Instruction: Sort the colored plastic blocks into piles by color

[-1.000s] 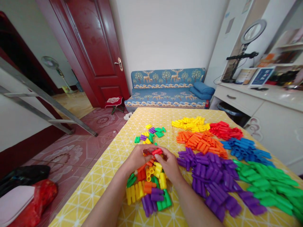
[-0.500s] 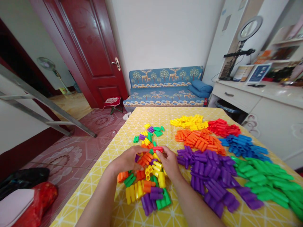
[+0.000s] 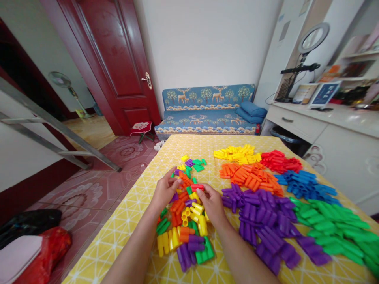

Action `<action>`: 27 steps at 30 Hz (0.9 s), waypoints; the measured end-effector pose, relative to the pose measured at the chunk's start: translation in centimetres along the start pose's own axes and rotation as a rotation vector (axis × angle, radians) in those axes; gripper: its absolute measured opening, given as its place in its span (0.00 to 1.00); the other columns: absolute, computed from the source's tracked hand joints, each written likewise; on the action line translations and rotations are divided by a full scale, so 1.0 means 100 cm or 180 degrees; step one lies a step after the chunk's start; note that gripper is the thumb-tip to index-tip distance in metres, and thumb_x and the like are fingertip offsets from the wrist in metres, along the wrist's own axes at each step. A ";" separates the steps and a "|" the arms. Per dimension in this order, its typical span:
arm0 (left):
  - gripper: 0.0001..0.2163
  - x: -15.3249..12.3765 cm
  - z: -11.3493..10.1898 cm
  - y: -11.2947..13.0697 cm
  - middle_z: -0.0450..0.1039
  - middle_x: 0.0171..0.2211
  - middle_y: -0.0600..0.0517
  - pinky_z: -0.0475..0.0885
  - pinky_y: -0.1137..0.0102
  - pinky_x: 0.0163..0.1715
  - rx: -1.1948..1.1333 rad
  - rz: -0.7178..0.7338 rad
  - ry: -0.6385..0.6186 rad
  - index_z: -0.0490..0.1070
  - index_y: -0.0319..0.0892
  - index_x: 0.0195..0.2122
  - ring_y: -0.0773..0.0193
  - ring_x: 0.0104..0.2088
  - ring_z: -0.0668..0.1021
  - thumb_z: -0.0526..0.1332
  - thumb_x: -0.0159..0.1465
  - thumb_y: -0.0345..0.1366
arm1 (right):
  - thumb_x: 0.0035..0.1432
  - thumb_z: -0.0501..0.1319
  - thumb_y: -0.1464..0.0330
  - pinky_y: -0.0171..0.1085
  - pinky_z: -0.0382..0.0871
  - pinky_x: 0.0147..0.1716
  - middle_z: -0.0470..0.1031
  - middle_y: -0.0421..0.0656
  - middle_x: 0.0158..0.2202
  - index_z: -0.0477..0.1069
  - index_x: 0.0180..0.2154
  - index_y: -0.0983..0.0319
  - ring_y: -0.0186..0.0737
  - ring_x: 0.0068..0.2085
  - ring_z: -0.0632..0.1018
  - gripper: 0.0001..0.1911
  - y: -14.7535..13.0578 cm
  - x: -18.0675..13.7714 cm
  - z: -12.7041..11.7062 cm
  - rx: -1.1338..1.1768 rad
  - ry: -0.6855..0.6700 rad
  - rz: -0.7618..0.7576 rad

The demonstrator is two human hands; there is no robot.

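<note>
My right hand point(image 3: 211, 201) pinches a small red tube-shaped plastic block point(image 3: 197, 186) between thumb and fingers above the mixed pile. My left hand point(image 3: 166, 187) is at the pile's left side, thumb and fingers closed about an orange block point(image 3: 184, 178); part of its grip is hidden. Below the hands lie mixed blocks: orange point(image 3: 177, 206), yellow point(image 3: 202, 225), purple point(image 3: 184, 255) and green point(image 3: 205, 251). A few green blocks point(image 3: 198, 167) are scattered beyond the fingertips.
Sorted heaps lie to the right: yellow point(image 3: 238, 154), orange point(image 3: 251, 176), red point(image 3: 280, 161), blue point(image 3: 308, 184), purple point(image 3: 266, 215) and green point(image 3: 334, 225). They share a yellow patterned tablecloth point(image 3: 124, 236). Behind the table stands a blue sofa point(image 3: 204, 110).
My left hand has moved up and away over the pile, uncovering orange blocks beneath it. My right hand stays nearly in place with the red block.
</note>
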State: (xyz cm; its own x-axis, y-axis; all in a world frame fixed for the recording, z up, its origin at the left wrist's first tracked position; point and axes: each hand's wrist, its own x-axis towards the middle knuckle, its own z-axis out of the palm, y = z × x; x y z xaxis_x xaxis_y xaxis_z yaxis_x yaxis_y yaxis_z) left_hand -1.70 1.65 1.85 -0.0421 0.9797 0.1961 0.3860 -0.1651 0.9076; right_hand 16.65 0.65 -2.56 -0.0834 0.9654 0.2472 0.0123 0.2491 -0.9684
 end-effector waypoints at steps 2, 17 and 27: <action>0.30 0.001 0.003 -0.004 0.78 0.39 0.46 0.73 0.70 0.31 -0.0024 0.0177 0.0078 0.57 0.39 0.62 0.61 0.35 0.79 0.61 0.60 0.41 | 0.59 0.57 0.60 0.39 0.71 0.41 0.79 0.44 0.39 0.75 0.41 0.60 0.43 0.41 0.78 0.14 0.000 0.000 0.000 -0.0050 0.0007 -0.0055; 0.16 0.001 0.016 -0.023 0.67 0.58 0.50 0.60 0.51 0.59 0.1530 0.1232 -0.0534 0.75 0.51 0.49 0.51 0.59 0.64 0.61 0.60 0.32 | 0.60 0.57 0.68 0.37 0.69 0.42 0.74 0.44 0.40 0.75 0.40 0.59 0.38 0.43 0.74 0.10 -0.026 -0.008 -0.001 -0.0284 0.0770 -0.0827; 0.14 0.003 0.016 -0.033 0.66 0.58 0.50 0.60 0.51 0.59 0.1479 0.1226 -0.0488 0.76 0.49 0.46 0.51 0.60 0.63 0.61 0.60 0.33 | 0.52 0.64 0.63 0.32 0.70 0.28 0.73 0.37 0.27 0.71 0.45 0.60 0.31 0.26 0.74 0.18 -0.074 0.031 -0.087 0.0346 0.1544 -0.0480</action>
State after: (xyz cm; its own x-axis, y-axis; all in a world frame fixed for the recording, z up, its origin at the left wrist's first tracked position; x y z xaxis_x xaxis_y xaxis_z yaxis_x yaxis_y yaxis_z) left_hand -1.57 2.65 -1.72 0.2993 0.8706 0.3904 0.7094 -0.4767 0.5192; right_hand 24.97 2.52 5.65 0.3956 0.8507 0.3461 -0.0698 0.4036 -0.9122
